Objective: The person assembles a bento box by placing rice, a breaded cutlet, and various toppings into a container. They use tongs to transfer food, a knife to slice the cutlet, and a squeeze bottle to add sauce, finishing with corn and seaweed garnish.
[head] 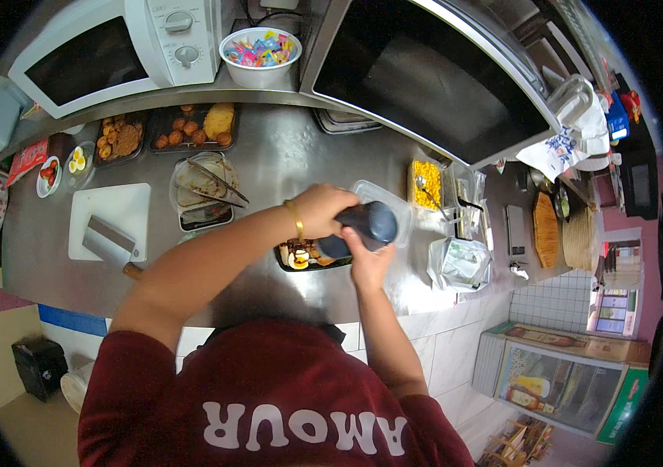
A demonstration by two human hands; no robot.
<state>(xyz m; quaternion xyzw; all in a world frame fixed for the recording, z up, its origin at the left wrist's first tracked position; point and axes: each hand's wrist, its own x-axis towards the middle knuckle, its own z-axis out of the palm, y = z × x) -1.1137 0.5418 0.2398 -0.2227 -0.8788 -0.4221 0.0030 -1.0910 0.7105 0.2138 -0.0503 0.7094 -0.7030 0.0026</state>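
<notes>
Both hands are on a dark cylindrical container (379, 223), whose exact kind I cannot tell. My left hand (322, 211), with a gold bracelet at the wrist, grips it from the left. From below right, my right hand (370, 260) holds it, thumb across its side. Beneath them is a black food tray (322, 267) with a halved boiled egg (298, 258) under dark sauce and other food, partly hidden by the container and hands. A clear plastic tub or lid (402, 215) lies just behind, on the steel counter (284, 140).
A cleaver (108, 240) rests on a white cutting board (82, 204), handle over its edge. Tongs (218, 180) lie on a clear container. Corn (427, 181) with a spoon and a plastic bag (461, 265) stand right. Microwaves (89, 64) overhang the back on a shelf.
</notes>
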